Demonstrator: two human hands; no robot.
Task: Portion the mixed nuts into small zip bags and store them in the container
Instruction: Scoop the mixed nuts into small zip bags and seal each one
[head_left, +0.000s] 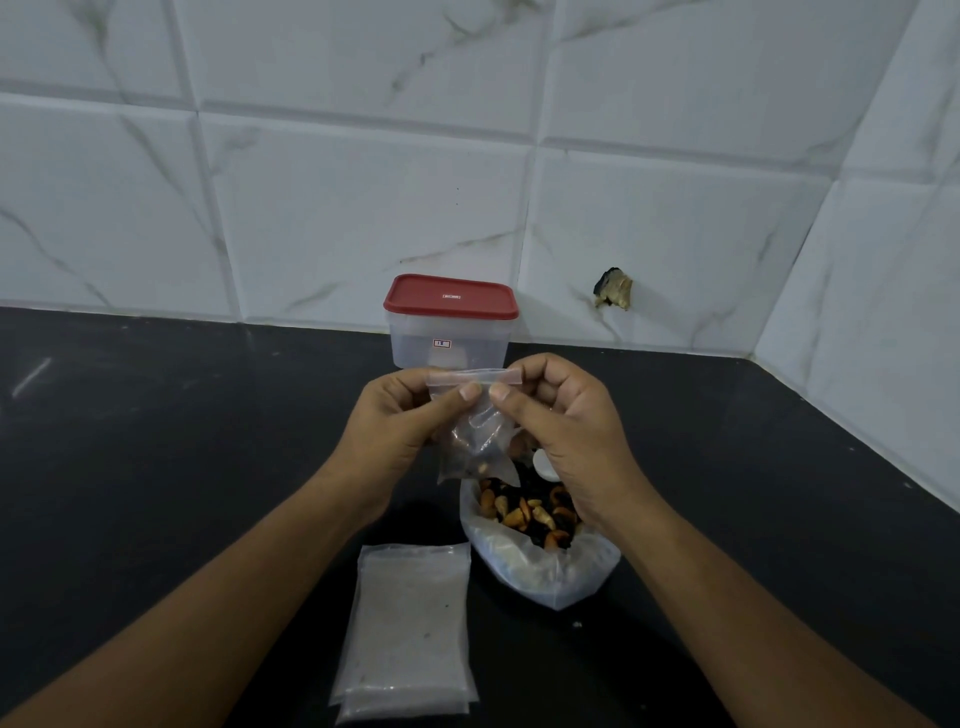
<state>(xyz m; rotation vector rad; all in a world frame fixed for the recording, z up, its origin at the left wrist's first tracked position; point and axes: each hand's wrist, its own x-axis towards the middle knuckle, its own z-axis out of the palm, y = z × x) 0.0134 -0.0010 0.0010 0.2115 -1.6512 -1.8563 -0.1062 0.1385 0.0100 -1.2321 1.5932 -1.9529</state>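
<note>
Dark surface (156, 441) against a marble-tiled wall (311, 182). A stack of empty zip bags (410, 623) lies flat. The left hand (400, 421) pinches the top strip of a small zip bag (475, 436) part-filled with nuts, in front of the red-lidded container (447, 338) and above the open bag of mixed nuts (540, 571). The right hand (571, 436) pinches the strip's other end.

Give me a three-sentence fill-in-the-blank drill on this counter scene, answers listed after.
The left hand and right hand pinch the top of a small clear zip bag holding a few ____.
The clear plastic container behind them has its ____ lid on.
The flat stack of empty clear bags lies on the ____ countertop.
Answers: nuts; red; black.
</note>
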